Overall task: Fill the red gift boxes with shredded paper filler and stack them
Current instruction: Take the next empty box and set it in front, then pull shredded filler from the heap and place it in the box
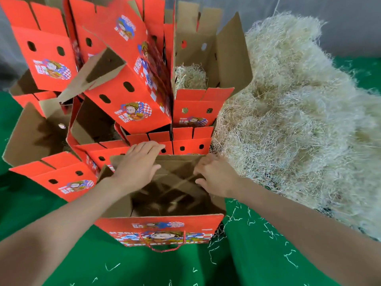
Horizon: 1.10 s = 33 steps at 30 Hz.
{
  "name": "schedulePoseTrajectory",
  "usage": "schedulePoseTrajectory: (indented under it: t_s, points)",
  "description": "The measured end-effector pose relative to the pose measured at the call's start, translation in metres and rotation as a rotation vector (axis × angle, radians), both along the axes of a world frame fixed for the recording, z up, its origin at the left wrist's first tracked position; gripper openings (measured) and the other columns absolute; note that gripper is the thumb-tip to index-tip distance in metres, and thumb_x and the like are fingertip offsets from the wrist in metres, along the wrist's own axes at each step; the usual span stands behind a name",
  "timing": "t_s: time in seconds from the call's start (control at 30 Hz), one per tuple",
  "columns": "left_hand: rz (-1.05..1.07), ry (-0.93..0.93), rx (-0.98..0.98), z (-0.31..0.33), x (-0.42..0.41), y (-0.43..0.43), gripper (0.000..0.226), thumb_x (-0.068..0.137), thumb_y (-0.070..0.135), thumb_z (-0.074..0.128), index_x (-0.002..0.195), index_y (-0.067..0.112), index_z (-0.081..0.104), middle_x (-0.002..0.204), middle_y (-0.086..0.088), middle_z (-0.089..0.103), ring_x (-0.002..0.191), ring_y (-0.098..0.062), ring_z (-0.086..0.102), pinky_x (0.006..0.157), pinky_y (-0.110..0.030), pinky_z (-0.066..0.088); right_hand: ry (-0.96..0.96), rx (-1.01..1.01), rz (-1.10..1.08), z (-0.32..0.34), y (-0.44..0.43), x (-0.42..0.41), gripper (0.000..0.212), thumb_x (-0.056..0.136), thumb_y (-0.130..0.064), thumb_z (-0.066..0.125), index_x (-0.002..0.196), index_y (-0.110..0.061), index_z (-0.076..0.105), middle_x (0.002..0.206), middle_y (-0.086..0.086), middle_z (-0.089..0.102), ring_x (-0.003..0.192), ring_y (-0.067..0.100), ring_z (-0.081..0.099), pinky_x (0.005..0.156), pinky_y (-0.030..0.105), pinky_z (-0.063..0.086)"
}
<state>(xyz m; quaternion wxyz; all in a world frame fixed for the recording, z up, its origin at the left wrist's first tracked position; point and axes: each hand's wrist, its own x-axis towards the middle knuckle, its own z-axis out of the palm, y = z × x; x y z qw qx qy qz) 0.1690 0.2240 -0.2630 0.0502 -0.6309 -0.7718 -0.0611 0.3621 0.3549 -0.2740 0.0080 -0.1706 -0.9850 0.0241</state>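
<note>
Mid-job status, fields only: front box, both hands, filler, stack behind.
front box: open, on green cloth, inside mostly bare cardboard
left hand: fingers straight, resting on its far flap
right hand: fingers curled at its right edge; hold unclear, blurred
filler pile: large heap right of the box
stacked boxes: red, piled behind, flaps open
rear box: open, filler visible inside

I've got one view only: head cam, wide-angle, worn on the person, facing forward and down, close over the open red box (160, 226), shredded-paper heap (299, 120) filling the right side.
</note>
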Motion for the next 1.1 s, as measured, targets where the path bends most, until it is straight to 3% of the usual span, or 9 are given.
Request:
schedulePoseTrajectory:
  t_s: [0.17,0.27,0.37,0.53,0.63,0.73,0.93,1.0,1.1]
  points:
    - [0.069,0.029,-0.296,-0.010,-0.016,0.018,0.016,0.099,0.029,0.038,0.094,0.016,0.047,0.096,-0.004,0.060,0.085,-0.022,0.054,0.070,-0.034,0.044,0.037,-0.067,0.016,-0.024,0.000,0.021,0.027,0.091,-0.031,0.051,0.112,-0.015,0.059,0.114,0.007,0.058,0.110,0.025,0.047,0.094,0.035,0.039]
    - [0.069,-0.035,-0.460,-0.006,-0.025,0.025,0.007,0.096,0.027,0.043,0.092,0.021,0.044,0.104,-0.003,0.058,0.091,-0.018,0.054,0.077,-0.031,0.045,0.227,-0.165,0.041,-0.022,0.004,0.037,0.022,0.090,-0.023,0.054,0.104,-0.010,0.065,0.105,0.008,0.063,0.101,0.026,0.054,0.089,0.035,0.042]
    - [-0.050,-0.143,-0.319,0.001,-0.005,0.049,0.040,0.091,0.035,0.054,0.128,0.026,0.045,0.131,0.008,0.046,0.124,-0.013,0.043,0.102,-0.027,0.033,0.439,-0.254,0.039,-0.014,0.014,0.052,0.014,0.086,-0.012,0.060,0.093,-0.005,0.068,0.095,0.009,0.067,0.090,0.026,0.059,0.082,0.033,0.049]
    - [-0.236,-0.438,0.024,0.027,0.077,0.119,0.041,0.089,0.036,0.058,0.128,0.030,0.049,0.131,0.014,0.048,0.114,0.005,0.038,0.097,-0.014,0.027,0.654,-0.232,-0.302,-0.001,0.073,0.089,0.019,0.087,-0.009,0.060,0.105,-0.007,0.066,0.109,0.007,0.063,0.100,0.021,0.059,0.087,0.020,0.045]
    - [-0.277,-0.499,0.031,0.034,0.113,0.164,0.043,0.091,0.034,0.056,0.132,0.027,0.046,0.131,0.015,0.047,0.111,0.007,0.037,0.092,-0.007,0.025,0.624,-0.167,-0.605,0.009,0.133,0.116,0.037,0.088,-0.011,0.057,0.125,-0.012,0.054,0.134,0.005,0.047,0.120,0.021,0.047,0.104,0.025,0.037]
    - [-0.276,-0.565,-0.004,0.038,0.136,0.203,0.045,0.091,0.034,0.056,0.133,0.028,0.043,0.131,0.013,0.048,0.115,0.000,0.042,0.099,-0.019,0.032,0.478,-0.084,-0.832,0.013,0.189,0.138,0.064,0.086,-0.015,0.060,0.141,-0.017,0.029,0.152,0.007,0.018,0.140,0.028,0.014,0.116,0.040,0.013]
    - [-0.234,-0.643,-0.065,0.030,0.157,0.256,0.053,0.089,0.035,0.059,0.136,0.028,0.037,0.129,0.007,0.048,0.115,-0.008,0.048,0.093,-0.025,0.039,0.189,-0.047,-1.032,0.001,0.272,0.157,0.118,0.070,-0.046,0.073,0.136,-0.049,-0.025,0.143,0.004,-0.042,0.130,0.037,-0.035,0.098,0.062,-0.015]
    - [-0.211,-0.732,-0.082,0.026,0.162,0.268,0.065,0.086,0.038,0.061,0.141,0.030,0.027,0.139,0.004,0.041,0.121,-0.012,0.044,0.100,-0.032,0.039,0.144,-0.182,-1.070,0.003,0.291,0.159,0.112,0.069,-0.046,0.074,0.140,-0.049,-0.013,0.151,0.013,-0.027,0.137,0.044,-0.013,0.102,0.064,0.000]
    - [-0.103,-1.037,-0.049,0.028,0.171,0.281,0.086,0.078,0.046,0.067,0.145,0.036,0.014,0.149,0.006,0.029,0.130,-0.016,0.036,0.106,-0.040,0.034,0.206,-0.284,-0.932,0.008,0.293,0.149,0.065,0.079,-0.013,0.059,0.138,-0.031,0.038,0.121,0.011,0.055,0.105,0.025,0.057,0.090,0.042,0.052]
